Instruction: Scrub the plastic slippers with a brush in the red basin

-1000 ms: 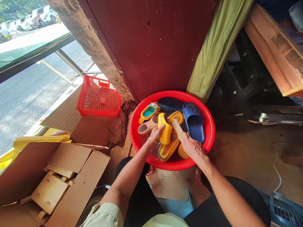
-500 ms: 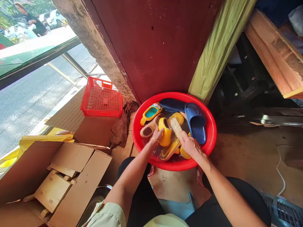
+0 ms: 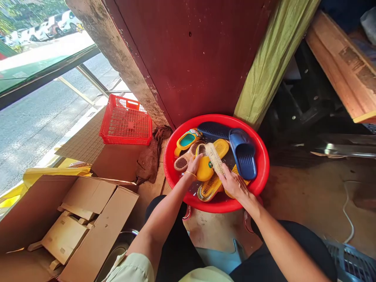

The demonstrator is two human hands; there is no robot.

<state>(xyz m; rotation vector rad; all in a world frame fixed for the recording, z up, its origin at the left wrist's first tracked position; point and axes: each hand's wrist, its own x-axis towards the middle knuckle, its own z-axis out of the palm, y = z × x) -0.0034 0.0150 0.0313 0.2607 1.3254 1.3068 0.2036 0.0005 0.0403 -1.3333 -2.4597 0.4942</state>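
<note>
A small yellow clog (image 3: 205, 169) is gripped by my left hand (image 3: 193, 164) over the middle of a red basin (image 3: 262, 172). My right hand (image 3: 233, 182) grips a pale scrubbing brush (image 3: 215, 157), its bristly head against or very close to the clog. Around them in the water lie a blue slide sandal (image 3: 243, 152) at the right and a dark blue one (image 3: 214, 130) at the back. A yellow clog with a teal inside (image 3: 188, 140) sits back left, beside pinkish-brown footwear (image 3: 182, 161). Yellow slippers (image 3: 209, 188) lie near the front, partly under my hands.
On the left, a red plastic crate (image 3: 126, 121) stands behind an open cardboard box (image 3: 96, 231) holding wooden pieces. A brown cloth (image 3: 152, 156) lies by the doorway. Behind the basin rise a dark red door panel (image 3: 190, 70) and a green curtain (image 3: 273, 62).
The clog in my left hand has turned, showing its decorated side. My right hand with the brush has shifted slightly left. A passer-by outside has gone from view.
</note>
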